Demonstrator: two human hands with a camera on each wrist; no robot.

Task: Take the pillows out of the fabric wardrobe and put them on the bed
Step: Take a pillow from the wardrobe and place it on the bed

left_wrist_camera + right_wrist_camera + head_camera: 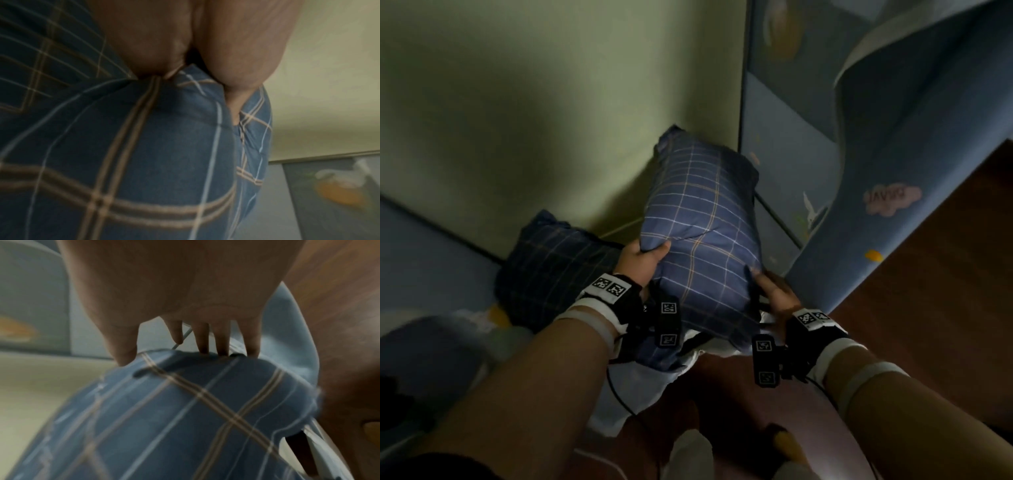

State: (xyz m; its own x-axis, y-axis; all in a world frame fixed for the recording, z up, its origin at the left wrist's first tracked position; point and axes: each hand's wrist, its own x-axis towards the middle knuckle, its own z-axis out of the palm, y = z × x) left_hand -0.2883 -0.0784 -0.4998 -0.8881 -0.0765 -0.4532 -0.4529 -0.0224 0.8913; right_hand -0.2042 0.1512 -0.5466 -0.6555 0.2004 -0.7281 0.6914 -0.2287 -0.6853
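Note:
A blue plaid pillow [705,222] is held up between my two hands, in front of the corner where the wall meets the fabric wardrobe [791,120]. My left hand [654,248] pinches a fold of its left edge, thumb on top; the left wrist view shows that hand [195,65] dug into the pillow [164,146]. My right hand [760,277] holds the lower right edge. In the right wrist view its thumb and fingers [222,344] clamp the rim of the pillow [185,418]. A second, darker plaid pillow [554,270] lies on the bed [421,257] against the wall.
The wardrobe's blue front flap [893,85] hangs open to the right, over a dark wooden floor [945,274]. A pale green wall [517,120] runs behind the bed. Crumpled bedding [465,329] lies near my left forearm. My feet stand below by the bed's edge.

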